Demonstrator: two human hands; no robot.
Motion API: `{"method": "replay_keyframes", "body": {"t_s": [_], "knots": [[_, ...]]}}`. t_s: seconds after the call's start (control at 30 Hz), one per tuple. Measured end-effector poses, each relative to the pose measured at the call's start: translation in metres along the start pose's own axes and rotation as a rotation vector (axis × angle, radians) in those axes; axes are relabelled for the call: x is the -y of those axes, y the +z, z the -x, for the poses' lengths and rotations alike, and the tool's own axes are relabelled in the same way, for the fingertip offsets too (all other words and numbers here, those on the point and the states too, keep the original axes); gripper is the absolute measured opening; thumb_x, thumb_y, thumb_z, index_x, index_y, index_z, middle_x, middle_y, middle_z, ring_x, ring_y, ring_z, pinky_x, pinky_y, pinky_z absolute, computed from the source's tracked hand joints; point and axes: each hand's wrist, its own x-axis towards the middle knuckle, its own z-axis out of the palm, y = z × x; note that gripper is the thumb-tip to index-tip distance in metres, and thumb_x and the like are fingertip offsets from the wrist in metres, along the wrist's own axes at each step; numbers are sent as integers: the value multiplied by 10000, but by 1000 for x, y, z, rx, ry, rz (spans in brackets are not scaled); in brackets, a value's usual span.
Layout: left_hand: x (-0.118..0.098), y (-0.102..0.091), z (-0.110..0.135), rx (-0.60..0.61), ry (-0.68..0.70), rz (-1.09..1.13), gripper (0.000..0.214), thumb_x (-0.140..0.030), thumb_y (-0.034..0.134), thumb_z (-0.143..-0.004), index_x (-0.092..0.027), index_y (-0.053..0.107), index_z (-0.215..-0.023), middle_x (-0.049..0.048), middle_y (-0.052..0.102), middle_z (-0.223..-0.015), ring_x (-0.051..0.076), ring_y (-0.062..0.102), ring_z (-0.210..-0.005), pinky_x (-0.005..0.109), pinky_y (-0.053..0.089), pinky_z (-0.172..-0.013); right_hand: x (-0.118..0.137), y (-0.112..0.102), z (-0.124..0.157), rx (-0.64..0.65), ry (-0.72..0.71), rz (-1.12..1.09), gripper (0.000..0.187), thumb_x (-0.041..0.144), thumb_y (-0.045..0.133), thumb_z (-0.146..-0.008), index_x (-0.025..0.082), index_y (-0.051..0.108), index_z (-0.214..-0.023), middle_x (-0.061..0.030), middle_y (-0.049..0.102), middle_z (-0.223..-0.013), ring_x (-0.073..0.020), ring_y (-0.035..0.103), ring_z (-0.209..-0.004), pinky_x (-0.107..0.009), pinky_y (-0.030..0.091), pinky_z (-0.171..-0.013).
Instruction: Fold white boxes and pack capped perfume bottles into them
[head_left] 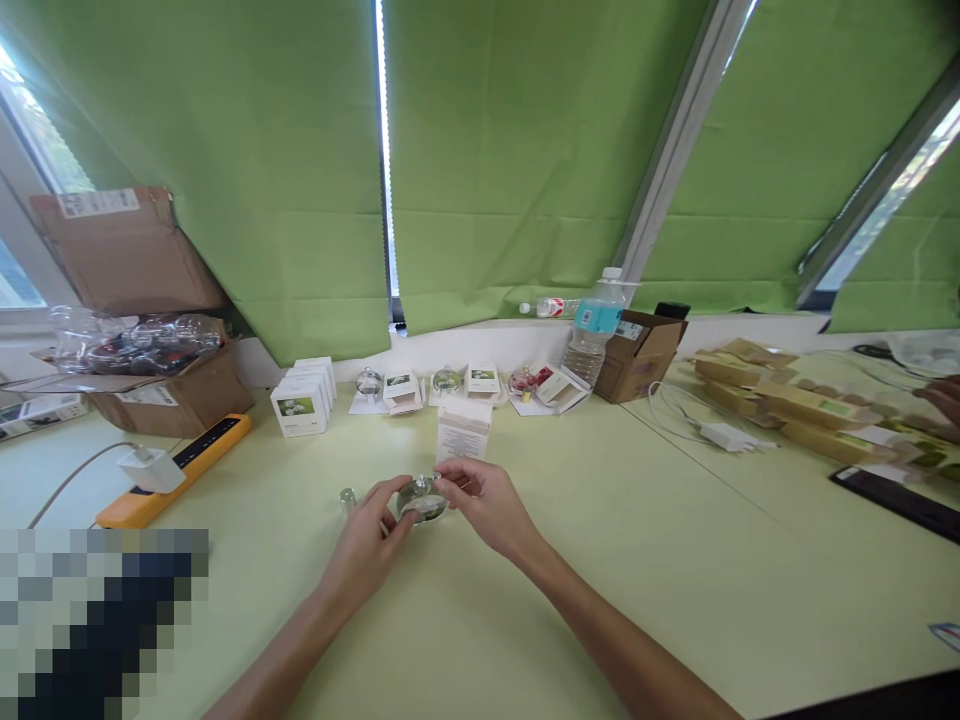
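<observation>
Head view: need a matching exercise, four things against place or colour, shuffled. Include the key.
Things
1. round glass piece
2. power strip
3. large bottle
4. white boxes

Place or colour
A. wears a blue label
B. front one shows a green picture
C. between left hand and right hand
D. orange, bearing a white adapter

Pairs: 1-C, 2-D, 3-A, 4-B

Left hand [367, 525] is covering the left rim of the round glass vessel [425, 507]; right hand [489, 505] is hiding its right edge and overlapping the near end of the printed white sheet [463, 432], whose text is coming out too small to read. Pixel blocks [105, 630] are masking the near left corner. Right edge is cutting off another person's hand [943, 398], a dark flat device [907, 502] and a small card [948, 634]. Near edge is cropping both forearms [300, 640].
</observation>
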Motion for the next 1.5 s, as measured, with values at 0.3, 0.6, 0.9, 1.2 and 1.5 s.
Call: {"method": "replay_keyframes", "body": {"t_s": [0.3,0.6,0.9,1.2,1.5], "knots": [[-2,-1,1,51,31,22,304,-328,487,-859,-249,547,-1147,-22,608,-704,115,525,-520,232,432,-511,5,2,4,-17,-141,179,198,267,562,-827,190,672,-972,-48,695,-880,-173,638,-782,-284,509,-714],[-10,-4,4,103,-4,14,333,-344,455,-867,-234,543,-1169,-4,619,-749,126,550,-593,241,449,-568,9,1,8,-24,-313,350,188,220,529,-864,202,673,-984,-29,646,-811,-135,580,-698,-257,472,-652],[-11,-4,3,95,30,-13,338,-346,449,-868,-236,543,-1173,30,647,-895,133,573,-641,252,467,-587,8,2,9,-11,-328,385,205,220,519,-880,209,658,-1030,-33,645,-881,-129,588,-727,-257,488,-682],[-8,-3,3,103,44,-25,324,-341,449,-874,-242,531,-1172,27,642,-936,129,574,-646,247,463,-581,5,3,8,-20,-391,430,198,218,513,-890,206,654,-1030,-37,655,-885,-132,594,-750,-255,498,-685],[-7,-3,3,98,57,-23,350,-344,445,-877,-249,518,-1207,32,635,-975,128,573,-652,250,460,-580,-5,5,6,-60,-523,535,239,217,503,-904,213,658,-1086,-56,671,-929,-163,604,-837,-291,506,-738]]}}
